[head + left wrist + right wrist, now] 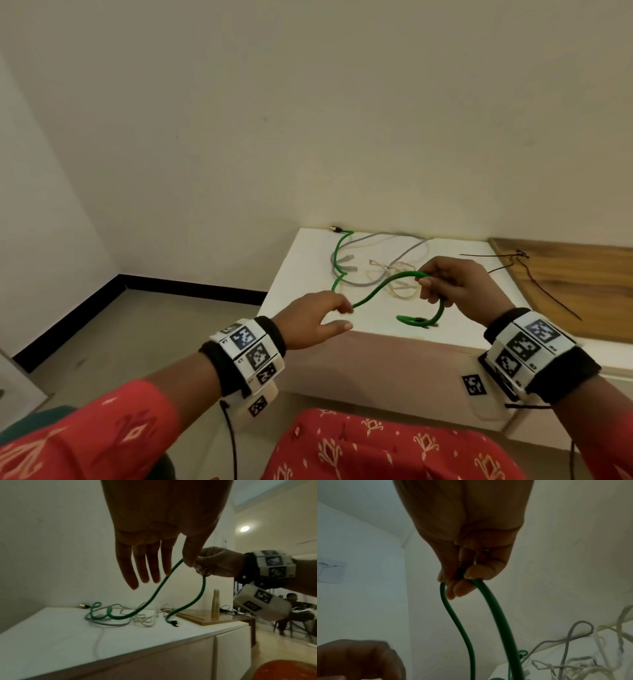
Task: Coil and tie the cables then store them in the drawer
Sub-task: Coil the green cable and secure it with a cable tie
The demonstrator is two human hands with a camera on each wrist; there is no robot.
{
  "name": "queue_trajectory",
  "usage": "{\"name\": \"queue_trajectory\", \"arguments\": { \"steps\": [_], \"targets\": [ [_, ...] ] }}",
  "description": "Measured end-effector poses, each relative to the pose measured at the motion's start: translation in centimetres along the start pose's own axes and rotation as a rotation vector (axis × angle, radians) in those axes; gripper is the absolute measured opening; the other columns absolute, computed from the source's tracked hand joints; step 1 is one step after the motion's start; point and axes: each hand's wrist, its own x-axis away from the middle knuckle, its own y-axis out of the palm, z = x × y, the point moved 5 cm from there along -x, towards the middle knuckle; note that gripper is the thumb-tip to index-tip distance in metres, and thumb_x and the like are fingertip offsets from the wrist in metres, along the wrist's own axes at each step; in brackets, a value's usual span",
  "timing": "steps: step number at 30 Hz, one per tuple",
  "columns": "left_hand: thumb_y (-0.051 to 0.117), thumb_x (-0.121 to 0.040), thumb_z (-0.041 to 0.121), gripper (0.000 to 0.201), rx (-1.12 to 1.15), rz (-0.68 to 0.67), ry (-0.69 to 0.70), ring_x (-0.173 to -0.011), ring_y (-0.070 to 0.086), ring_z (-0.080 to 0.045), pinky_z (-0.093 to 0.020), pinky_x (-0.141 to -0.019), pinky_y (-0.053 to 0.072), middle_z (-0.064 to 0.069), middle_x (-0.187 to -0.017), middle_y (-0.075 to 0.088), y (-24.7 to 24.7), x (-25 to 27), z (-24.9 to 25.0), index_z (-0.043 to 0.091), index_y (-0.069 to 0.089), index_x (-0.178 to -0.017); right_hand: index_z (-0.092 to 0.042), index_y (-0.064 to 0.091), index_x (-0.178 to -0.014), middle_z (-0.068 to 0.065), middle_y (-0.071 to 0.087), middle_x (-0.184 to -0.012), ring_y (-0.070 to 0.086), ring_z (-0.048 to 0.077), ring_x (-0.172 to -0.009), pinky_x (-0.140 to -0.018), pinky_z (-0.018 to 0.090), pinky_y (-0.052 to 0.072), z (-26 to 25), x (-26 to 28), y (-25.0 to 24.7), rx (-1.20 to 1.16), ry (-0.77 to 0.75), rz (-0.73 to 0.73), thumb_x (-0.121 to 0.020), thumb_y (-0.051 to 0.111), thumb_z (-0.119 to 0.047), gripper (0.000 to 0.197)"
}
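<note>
A green cable runs from a plug at the back of the white cabinet top up into my hands, and its near plug end lies by the front edge. My right hand pinches a bend of it above the cabinet; the right wrist view shows the right hand with two green cable strands hanging from its fingertips. My left hand is held out with straight fingers. In the left wrist view the green cable passes between the left hand's index finger and thumb.
A grey cable and a cream cable lie tangled mid-cabinet. Thin black ties rest on a wooden board at right. The cabinet's white fronts face me. A gold bottle stands on the board. Someone sits far right.
</note>
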Motion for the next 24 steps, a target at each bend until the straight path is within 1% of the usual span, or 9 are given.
{"name": "queue_trajectory", "arguments": {
  "steps": [2,4,6,8,11,14,19,22,24],
  "targets": [
    [0.052,-0.091,0.027,0.029,-0.003,0.000,0.014,-0.112,0.052,-0.016,-0.007,-0.072,0.036,-0.003,-0.121,0.058,0.0,-0.1,-0.1,0.012,0.057,-0.116,-0.012,0.061,-0.076,0.004,0.064,-0.061,0.055,0.000,-0.046,-0.044,0.009,0.039,-0.2,-0.2,0.6,-0.053,0.004,0.005,-0.087,0.056,-0.001,0.016],
    [0.056,-0.089,0.027,0.030,0.019,0.188,0.034,-0.112,0.050,-0.015,-0.020,-0.084,0.041,-0.002,-0.120,0.055,-0.3,-0.5,0.7,0.013,0.055,-0.115,-0.012,0.061,-0.076,0.002,0.063,-0.059,0.054,0.000,-0.045,-0.046,0.007,0.040,-0.7,-0.4,1.3,-0.098,-0.009,-0.005,-0.087,0.056,-0.001,0.016],
    [0.059,-0.084,0.029,0.042,0.125,0.372,0.038,-0.120,0.044,-0.014,-0.023,-0.093,0.037,-0.001,-0.128,0.049,-0.5,-1.0,1.9,0.014,0.047,-0.122,-0.011,0.062,-0.076,-0.003,0.063,-0.053,0.054,0.002,-0.046,-0.050,0.011,0.043,-1.4,-0.5,2.0,-0.131,-0.033,-0.029,-0.086,0.056,-0.001,0.015],
    [0.054,-0.082,0.037,0.056,0.212,0.354,0.071,-0.124,0.041,-0.014,-0.021,-0.098,0.031,-0.003,-0.135,0.046,0.0,-1.7,3.2,0.013,0.040,-0.131,-0.010,0.063,-0.078,-0.001,0.063,-0.051,0.056,0.007,-0.049,-0.054,0.016,0.047,-2.1,-0.4,2.6,-0.145,-0.069,-0.064,-0.086,0.057,-0.003,0.012],
    [0.035,-0.081,0.049,0.057,0.230,0.354,0.114,-0.097,0.056,-0.022,-0.033,-0.084,0.045,-0.013,-0.106,0.061,0.2,-1.9,3.9,0.007,0.055,-0.115,-0.011,0.063,-0.077,0.000,0.061,-0.050,0.056,0.010,-0.050,-0.055,0.021,0.048,-2.9,0.2,3.5,-0.189,-0.117,-0.124,-0.086,0.057,-0.006,0.012],
    [0.032,-0.081,0.044,0.051,0.291,0.465,0.121,-0.072,0.053,-0.017,-0.035,-0.070,0.044,-0.008,-0.078,0.060,-0.4,-1.1,3.2,0.005,0.063,-0.087,-0.012,0.059,-0.075,0.001,0.059,-0.048,0.056,0.012,-0.048,-0.054,0.024,0.047,-3.2,0.9,4.4,-0.269,-0.127,-0.163,-0.087,0.055,-0.010,0.012],
    [0.047,-0.091,0.019,0.023,0.476,0.637,-0.020,-0.064,0.056,-0.002,-0.022,-0.070,0.047,0.009,-0.063,0.057,-1.8,0.2,0.3,0.016,0.057,-0.071,-0.007,0.058,-0.077,-0.002,0.064,-0.056,0.066,0.014,-0.061,-0.065,0.023,0.054,-0.9,1.3,6.8,-0.398,-0.021,-0.271,-0.078,0.057,-0.018,0.011],
    [0.047,-0.092,0.008,0.029,0.491,0.678,-0.085,-0.062,0.058,0.003,-0.029,-0.074,0.051,0.007,-0.063,0.060,-2.6,0.6,-0.8,0.018,0.056,-0.067,-0.010,0.059,-0.076,-0.005,0.069,-0.064,0.067,0.014,-0.076,-0.070,0.018,0.052,0.8,1.6,8.0,-0.362,0.045,-0.333,-0.076,0.057,-0.020,0.010],
    [0.047,-0.093,0.009,0.033,0.546,0.716,-0.122,-0.064,0.058,-0.002,-0.037,-0.075,0.053,0.004,-0.063,0.060,-3.3,0.8,-1.2,0.022,0.055,-0.063,-0.014,0.059,-0.077,-0.007,0.069,-0.069,0.064,0.017,-0.084,-0.078,0.023,0.051,1.9,1.7,8.5,-0.307,0.069,-0.377,-0.076,0.059,-0.027,0.013]
  ]
}}
